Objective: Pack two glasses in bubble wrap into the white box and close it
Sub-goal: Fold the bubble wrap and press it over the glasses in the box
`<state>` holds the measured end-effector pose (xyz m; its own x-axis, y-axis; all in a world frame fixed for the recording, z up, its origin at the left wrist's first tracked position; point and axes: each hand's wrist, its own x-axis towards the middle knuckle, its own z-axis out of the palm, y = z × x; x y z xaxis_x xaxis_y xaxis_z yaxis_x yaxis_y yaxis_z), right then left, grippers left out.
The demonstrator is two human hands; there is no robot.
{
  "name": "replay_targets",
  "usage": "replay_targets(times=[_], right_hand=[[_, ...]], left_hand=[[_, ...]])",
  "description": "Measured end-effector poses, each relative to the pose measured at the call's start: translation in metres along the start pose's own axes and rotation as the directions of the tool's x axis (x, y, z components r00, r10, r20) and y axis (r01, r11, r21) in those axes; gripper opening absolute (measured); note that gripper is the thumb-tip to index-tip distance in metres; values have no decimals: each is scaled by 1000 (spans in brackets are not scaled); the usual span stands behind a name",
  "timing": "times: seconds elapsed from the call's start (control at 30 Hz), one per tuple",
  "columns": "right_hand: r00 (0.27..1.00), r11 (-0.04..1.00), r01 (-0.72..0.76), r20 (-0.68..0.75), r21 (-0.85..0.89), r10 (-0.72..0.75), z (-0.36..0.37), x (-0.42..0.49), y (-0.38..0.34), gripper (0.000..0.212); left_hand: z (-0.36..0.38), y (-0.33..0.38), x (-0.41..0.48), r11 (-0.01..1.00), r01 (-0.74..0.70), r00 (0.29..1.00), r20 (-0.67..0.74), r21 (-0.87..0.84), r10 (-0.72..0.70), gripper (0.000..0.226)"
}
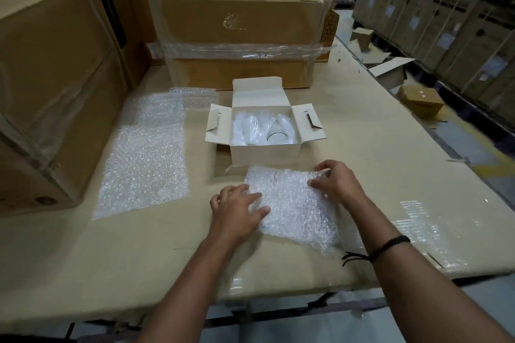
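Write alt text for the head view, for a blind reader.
A person's left hand presses on a bubble wrap sheet while the right hand pinches its far corner, on a cardboard-covered table. Just beyond stands the open white box with bubble-wrapped glassware inside; a larger bubble wrap sheet lies left, brown cartons behind.

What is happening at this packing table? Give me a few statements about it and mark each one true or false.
1. The white box stands open, with its flaps spread. True.
2. The white box holds nothing. False: a wrapped glass lies inside it.
3. The left hand and the right hand both touch the bubble wrap sheet in front of the box. True.
4. The right wrist is bare. False: it wears a dark band.
5. The brown carton behind the white box has "boat" printed on it. True.
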<state>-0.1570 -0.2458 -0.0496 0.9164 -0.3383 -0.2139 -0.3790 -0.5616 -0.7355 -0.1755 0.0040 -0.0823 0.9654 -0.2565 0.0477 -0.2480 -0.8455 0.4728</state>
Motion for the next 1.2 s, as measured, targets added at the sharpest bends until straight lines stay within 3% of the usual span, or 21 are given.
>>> replay_targets(times=[0.1, 0.17, 0.27, 0.37, 0.43, 0.5, 0.6, 0.73, 0.8, 0.87, 0.93, 1.0, 1.03, 1.1, 1.2], right_hand=[[996, 976, 49, -61, -212, -63, 4, -1, 16, 52], [992, 968, 59, -91, -244, -83, 3, 0, 25, 58], [999, 952, 35, -24, -305, -44, -2, 0, 33, 68], [998, 920, 62, 21, -388, -58, -4, 0, 36, 59], [997, 930, 77, 19, -358, -75, -5, -1, 33, 35], [997, 956, 72, 0, -285, -75, -6, -2, 28, 24], [994, 994, 105, 18, -34, -104, -10, 0, 23, 28], [979, 936, 103, 134, 338, -156, -23, 3, 18, 25], [968, 926, 88, 186, 367, -166, -28, 6, 16, 37], [953, 937, 88, 245, 340, -178, -32, 13, 16, 44], [933, 972, 142, 302, 189, -195, -37, 21, 18, 32], [913, 972, 230, 358, -56, -195, -42, 25, 20, 14], [906, 961, 255, 374, -109, -198, -45, 27, 20, 23], [906, 974, 220, 380, -45, -188, -49, 32, 18, 28], [902, 967, 163, 368, 198, -227, -56, 32, -4, 19]], left_hand=[[0, 3, -2, 999, 29, 1000, 4, 28, -29, 38], [-2, 4, -1, 998, 57, 997, -43, 14, -56, 39], [-4, 1, 5, 985, 165, 978, -134, 50, -158, 44], [-8, -1, 10, 942, 307, 946, -154, 134, -287, 39], [-10, 0, 13, 938, 332, 938, -139, 99, -317, 24], [-12, 2, 16, 944, 315, 939, -114, -98, -325, 13], [-14, 2, 19, 815, 260, 954, 4, -517, -301, 28], [-17, 11, 27, 729, 257, 958, 68, -634, -279, 62], [-18, 16, 34, 725, 264, 951, 46, -636, -306, 55], [-19, 19, 39, 764, 248, 953, 7, -595, -303, 27], [-23, 18, 43, 790, 236, 953, -22, -566, -301, 10], [-28, 14, 41, 780, 233, 947, -46, -581, -317, 11], [-33, 13, 39, 770, 228, 944, -57, -596, -324, 9], [-41, 13, 36, 738, 206, 945, -66, -643, -322, 5], [-57, 16, 37, 715, 148, 940, -128, -683, -317, 7]])
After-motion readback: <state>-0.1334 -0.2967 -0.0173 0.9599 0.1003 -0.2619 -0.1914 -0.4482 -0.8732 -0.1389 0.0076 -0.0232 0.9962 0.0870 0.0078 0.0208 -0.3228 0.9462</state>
